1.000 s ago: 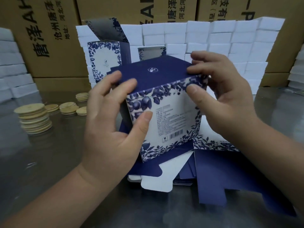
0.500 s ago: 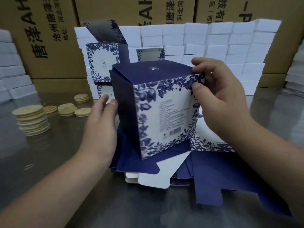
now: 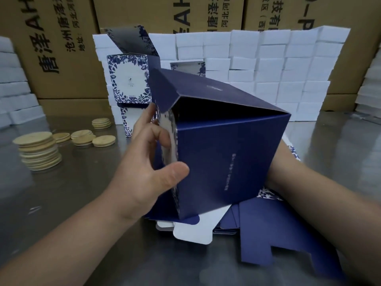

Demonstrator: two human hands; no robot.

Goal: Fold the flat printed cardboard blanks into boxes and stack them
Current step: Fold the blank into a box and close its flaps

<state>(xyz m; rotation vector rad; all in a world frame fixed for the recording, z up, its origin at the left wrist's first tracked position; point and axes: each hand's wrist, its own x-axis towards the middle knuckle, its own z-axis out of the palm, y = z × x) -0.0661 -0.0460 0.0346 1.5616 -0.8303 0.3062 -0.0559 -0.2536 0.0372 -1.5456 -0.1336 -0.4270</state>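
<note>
A navy box (image 3: 226, 162) with blue floral sides is held tilted above the pile of flat blanks (image 3: 278, 234). Its top flap stands slightly ajar, showing a dark gap. My left hand (image 3: 144, 168) grips the box's left edge, thumb on the navy face and fingers on the floral side. My right forearm (image 3: 305, 182) reaches behind the box; the hand itself is hidden by it. Two folded boxes (image 3: 128, 79) stand stacked at the back, the upper one with its lid flap up.
Stacks of round wooden discs (image 3: 39, 153) lie at the left on the shiny metal table (image 3: 72, 193). A wall of white boxes (image 3: 268, 65) runs along the back, with brown cartons (image 3: 57, 48) behind it. More white boxes stand at both side edges.
The box has turned and tipped, so its navy face now faces me instead of the barcode side. My left hand took hold of its left edge; my right hand went behind it.
</note>
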